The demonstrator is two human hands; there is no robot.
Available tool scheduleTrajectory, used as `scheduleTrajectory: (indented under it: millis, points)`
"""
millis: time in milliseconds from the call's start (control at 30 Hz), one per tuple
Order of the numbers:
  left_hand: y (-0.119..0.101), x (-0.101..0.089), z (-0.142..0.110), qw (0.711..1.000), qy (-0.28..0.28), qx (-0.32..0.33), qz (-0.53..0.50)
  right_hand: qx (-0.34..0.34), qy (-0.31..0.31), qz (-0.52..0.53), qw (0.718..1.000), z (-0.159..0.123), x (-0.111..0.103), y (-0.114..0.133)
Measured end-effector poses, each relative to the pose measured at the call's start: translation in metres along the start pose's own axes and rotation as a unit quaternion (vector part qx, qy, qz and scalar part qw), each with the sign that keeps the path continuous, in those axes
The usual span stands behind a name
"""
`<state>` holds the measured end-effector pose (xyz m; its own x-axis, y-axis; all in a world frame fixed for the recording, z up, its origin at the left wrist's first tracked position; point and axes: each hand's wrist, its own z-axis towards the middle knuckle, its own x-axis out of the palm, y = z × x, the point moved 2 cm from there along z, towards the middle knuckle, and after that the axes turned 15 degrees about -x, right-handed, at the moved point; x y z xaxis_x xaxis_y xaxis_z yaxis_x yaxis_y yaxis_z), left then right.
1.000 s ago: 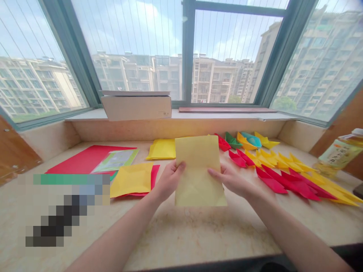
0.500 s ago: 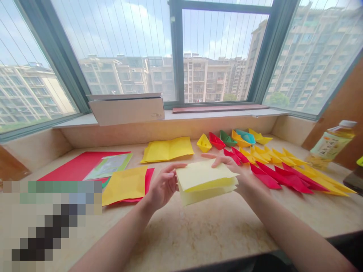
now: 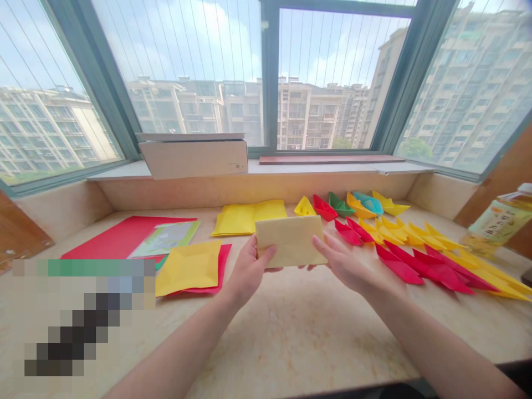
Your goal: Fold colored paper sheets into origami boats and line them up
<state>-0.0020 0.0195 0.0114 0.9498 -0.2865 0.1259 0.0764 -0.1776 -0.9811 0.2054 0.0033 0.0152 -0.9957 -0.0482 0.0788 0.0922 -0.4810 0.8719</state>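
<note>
A pale yellow folded sheet of paper [image 3: 288, 239] is held up above the counter, its face toward me. My left hand [image 3: 248, 269] grips its left end, thumb on the front and fingers behind. At the right end, my right hand [image 3: 343, 257] pinches it the same way, fingertips showing under the lower edge. Beyond it lies a stack of yellow folded paper [image 3: 245, 217]. Left of my left hand, a yellow sheet [image 3: 189, 269] rests on a red sheet [image 3: 224, 266]. Folded red paper pieces [image 3: 399, 264] lie right of my right hand.
Several finished paper boats [image 3: 324, 206] stand in a row at the back, with yellow folded pieces [image 3: 390, 230] before them. A bottle [image 3: 499, 219] stands far right. Large red paper [image 3: 112, 238] and a clear packet [image 3: 164, 238] lie left. A white box [image 3: 195, 158] sits on the sill.
The pale yellow paper has gone from loosely parted layers to lying flat together, turned more upright. My right hand has moved to grip its right end. The view has shifted slightly left.
</note>
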Motion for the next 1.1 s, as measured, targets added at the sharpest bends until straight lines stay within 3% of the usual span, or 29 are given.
scheduleTrajectory:
  millis: [100, 267, 467, 533, 667, 733, 900, 1100]
  points:
    - [0.002, 0.003, -0.003, 0.999, 0.027, -0.017, -0.026, 0.013, 0.061, -0.017, 0.998, -0.004, 0.005, -0.004]
    - [0.015, 0.008, -0.002, 0.988, 0.11, -0.106, -0.005, -0.013, 0.031, -0.003, 0.999, -0.002, 0.002, -0.003]
    - [0.017, 0.003, -0.001, 0.985, 0.147, -0.086, 0.008, 0.088, 0.115, 0.058, 0.988, -0.005, 0.001, -0.007]
    - [0.014, 0.002, -0.001, 0.987, 0.133, -0.089, 0.006, 0.084, 0.14, 0.017, 0.986, -0.007, 0.001, -0.011]
    - [0.007, -0.001, 0.002, 0.998, 0.021, -0.057, -0.012, 0.044, 0.13, -0.044, 0.99, -0.006, 0.004, -0.015]
    - [0.005, -0.002, 0.004, 1.0, -0.011, -0.024, -0.013, 0.058, 0.157, -0.041, 0.985, -0.007, 0.006, -0.014]
    - [0.004, -0.004, 0.002, 1.0, -0.001, 0.013, 0.01, 0.101, 0.248, 0.006, 0.963, -0.01, 0.006, -0.011]
    - [0.001, -0.003, -0.001, 0.998, -0.026, 0.022, 0.05, 0.09, 0.215, -0.085, 0.969, -0.007, -0.002, -0.017]
